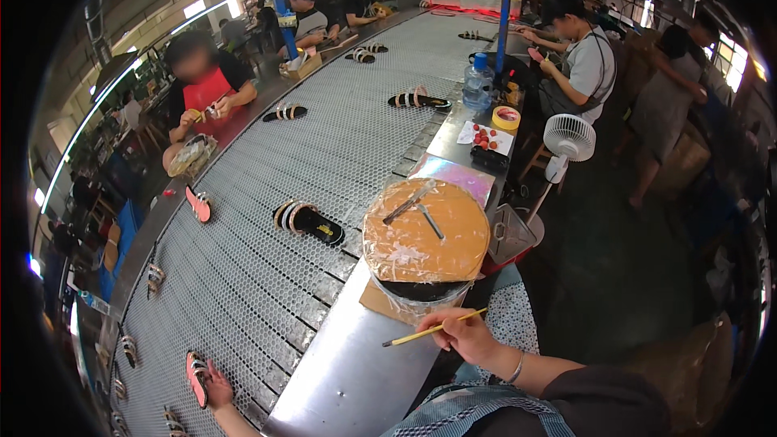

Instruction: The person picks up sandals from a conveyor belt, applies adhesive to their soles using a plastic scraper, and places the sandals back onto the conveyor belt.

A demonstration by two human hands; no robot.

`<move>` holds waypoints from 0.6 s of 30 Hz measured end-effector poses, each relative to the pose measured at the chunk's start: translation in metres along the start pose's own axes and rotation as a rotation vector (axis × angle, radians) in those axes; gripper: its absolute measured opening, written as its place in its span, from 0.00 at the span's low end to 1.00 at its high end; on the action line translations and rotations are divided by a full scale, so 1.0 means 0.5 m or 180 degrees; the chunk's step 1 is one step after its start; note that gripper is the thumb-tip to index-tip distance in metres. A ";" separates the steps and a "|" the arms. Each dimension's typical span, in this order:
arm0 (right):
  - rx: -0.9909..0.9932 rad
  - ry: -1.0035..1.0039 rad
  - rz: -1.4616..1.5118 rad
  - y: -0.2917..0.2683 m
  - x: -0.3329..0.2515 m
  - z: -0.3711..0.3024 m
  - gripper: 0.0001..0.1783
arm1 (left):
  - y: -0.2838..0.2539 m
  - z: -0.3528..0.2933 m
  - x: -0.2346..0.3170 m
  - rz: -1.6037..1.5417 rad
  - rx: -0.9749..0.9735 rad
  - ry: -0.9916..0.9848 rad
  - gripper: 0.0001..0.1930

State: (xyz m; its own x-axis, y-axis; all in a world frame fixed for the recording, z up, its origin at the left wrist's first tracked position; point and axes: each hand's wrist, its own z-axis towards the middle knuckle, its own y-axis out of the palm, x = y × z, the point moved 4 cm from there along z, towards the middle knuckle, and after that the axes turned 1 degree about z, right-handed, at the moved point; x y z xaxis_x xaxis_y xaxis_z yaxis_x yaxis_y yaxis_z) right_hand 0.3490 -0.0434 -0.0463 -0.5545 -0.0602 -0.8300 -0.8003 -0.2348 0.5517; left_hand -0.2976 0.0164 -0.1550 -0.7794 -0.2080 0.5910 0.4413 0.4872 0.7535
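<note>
At the lower left, my left hand grips a pink-soled sandal with dark and light straps by its side, over the mesh conveyor belt. Its fingers are partly hidden by the sandal. My right hand pinches a thin brush with a yellow handle, its dark tip pointing left. Just beyond that hand stands a round tub wrapped in clear film. A brown disc-shaped lid covers most of it, leaving a dark opening at the near side. Two dark, narrow tools lie on the lid.
Black-soled sandals and a pink sandal are spread along the belt. Right of it are a water jug, yellow tape roll, red fruit and a white fan. Co-workers sit along both sides.
</note>
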 end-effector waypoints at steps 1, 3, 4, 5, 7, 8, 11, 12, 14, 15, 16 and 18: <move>0.0225 0.0128 0.0020 0.002 0.025 -0.005 0.26 | -0.002 0.007 -0.001 0.0010 0.0024 0.0014 0.29; 0.0402 0.0349 0.0073 0.009 0.053 -0.010 0.29 | -0.021 0.030 -0.009 -0.0056 0.0308 0.0174 0.26; 0.0660 0.0433 0.0161 0.018 0.062 -0.023 0.28 | -0.048 0.019 0.006 -0.0097 0.0489 0.0310 0.24; 0.0924 0.0544 0.0257 0.024 0.074 -0.034 0.28 | -0.069 0.005 0.022 -0.0116 0.0686 0.0452 0.23; 0.0962 0.0425 0.0608 0.026 0.076 -0.036 0.25 | -0.091 -0.025 0.044 -0.0218 0.1380 0.0780 0.19; 0.1093 0.0340 0.0603 0.007 0.075 -0.038 0.25 | -0.050 -0.046 -0.023 -0.0086 0.1673 0.0696 0.16; 0.0928 0.0284 0.0707 0.006 0.064 -0.033 0.24 | -0.056 -0.128 -0.049 -0.0492 0.2403 0.0866 0.14; 0.0982 0.0278 0.0761 0.000 0.066 -0.035 0.24 | -0.038 -0.154 -0.082 -0.0496 0.2425 0.0874 0.14; 0.0978 0.0355 0.0905 -0.011 0.071 -0.033 0.19 | 0.054 -0.208 -0.144 0.0857 0.1628 0.0919 0.12; 0.0976 0.0341 0.0896 -0.008 0.069 -0.031 0.19 | 0.096 -0.229 -0.176 0.0846 0.1616 0.0913 0.12; 0.0970 0.0445 0.0879 0.001 0.072 -0.030 0.17 | 0.155 -0.240 -0.206 0.1653 0.1001 0.0812 0.11; 0.0930 0.0570 0.1081 0.013 0.073 -0.027 0.11 | 0.253 -0.234 -0.270 0.3031 0.0071 0.0745 0.12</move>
State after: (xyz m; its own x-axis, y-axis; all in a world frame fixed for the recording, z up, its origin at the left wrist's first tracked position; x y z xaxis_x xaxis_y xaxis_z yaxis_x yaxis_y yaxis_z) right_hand 0.3268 -0.0603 -0.0742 -0.7680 -0.2585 -0.5859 -0.6257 0.1080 0.7725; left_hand -0.0844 0.0071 -0.1057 0.0071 0.1185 0.9929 0.8295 0.5538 -0.0721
